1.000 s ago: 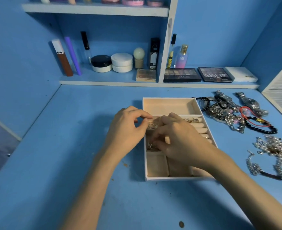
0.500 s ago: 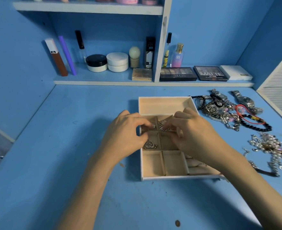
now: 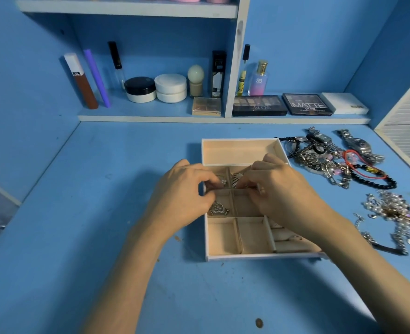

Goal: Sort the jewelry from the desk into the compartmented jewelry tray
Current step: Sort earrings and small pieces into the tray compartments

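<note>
Fingers (image 3: 207, 181) of left hand (image 3: 182, 196) and right hand (image 3: 287, 192) pinch jewelry (image 3: 236, 177) over tray (image 3: 239, 140) running front-to-back.

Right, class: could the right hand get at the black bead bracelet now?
Probably yes: the right hand is at the tray, and the black bead bracelet lies in the open to its right.

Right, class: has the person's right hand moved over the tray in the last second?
Yes. The right hand has shifted rightward across the jewelry tray, uncovering middle compartments it covered before.

Home vanity: shelved cosmetics (image 3: 170, 88), eyeshadow palettes (image 3: 259, 106).
</note>
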`<state>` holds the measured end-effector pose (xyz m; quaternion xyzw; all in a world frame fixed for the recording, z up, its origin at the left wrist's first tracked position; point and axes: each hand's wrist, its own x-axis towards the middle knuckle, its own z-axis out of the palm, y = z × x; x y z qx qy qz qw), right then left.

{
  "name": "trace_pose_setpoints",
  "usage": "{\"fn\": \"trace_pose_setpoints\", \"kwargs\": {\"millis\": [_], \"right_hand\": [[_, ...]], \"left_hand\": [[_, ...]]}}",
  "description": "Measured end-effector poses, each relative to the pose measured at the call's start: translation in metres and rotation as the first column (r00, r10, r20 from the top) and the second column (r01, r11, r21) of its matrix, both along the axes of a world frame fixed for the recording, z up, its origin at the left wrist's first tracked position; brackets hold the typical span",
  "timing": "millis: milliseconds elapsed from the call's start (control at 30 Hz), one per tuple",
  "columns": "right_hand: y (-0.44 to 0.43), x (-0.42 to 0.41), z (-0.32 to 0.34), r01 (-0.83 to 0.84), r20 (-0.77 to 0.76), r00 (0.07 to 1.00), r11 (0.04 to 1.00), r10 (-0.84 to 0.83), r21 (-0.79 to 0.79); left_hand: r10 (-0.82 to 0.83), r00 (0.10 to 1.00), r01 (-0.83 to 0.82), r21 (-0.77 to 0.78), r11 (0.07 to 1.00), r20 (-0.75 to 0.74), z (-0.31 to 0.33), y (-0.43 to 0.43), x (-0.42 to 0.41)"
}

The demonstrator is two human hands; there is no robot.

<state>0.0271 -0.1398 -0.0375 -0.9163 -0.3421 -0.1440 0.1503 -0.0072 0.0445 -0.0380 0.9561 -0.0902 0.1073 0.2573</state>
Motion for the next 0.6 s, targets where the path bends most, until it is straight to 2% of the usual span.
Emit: {"fn": "trace_pose_setpoints", "kwargs": {"millis": [167, 400, 600], "right_hand": [[-0.001, -0.001, 0.0, -0.006, -0.021, 1.0, 1.0, 0.006, -0.002], [-0.017, -0.008, 0.007, -0.001, -0.125, 0.992, 0.977, 0.028, 0.212], [-0.073, -0.01, 0.01, 0.158, -0.164, 0.979, 0.954, -0.119, 0.255]], "left_hand": [[-0.001, 1.0, 0.001, -0.003, 1.0, -0.023, 0.0, 0.0, 0.0], [-0.019, 0.998, 0.027, -0.152, 0.988, 0.054, 0.012, -0.015, -0.003], [-0.108, 0.987, 0.129, -0.191, 0.973, 0.119, 0.026, -0.069, 0.003]]}}
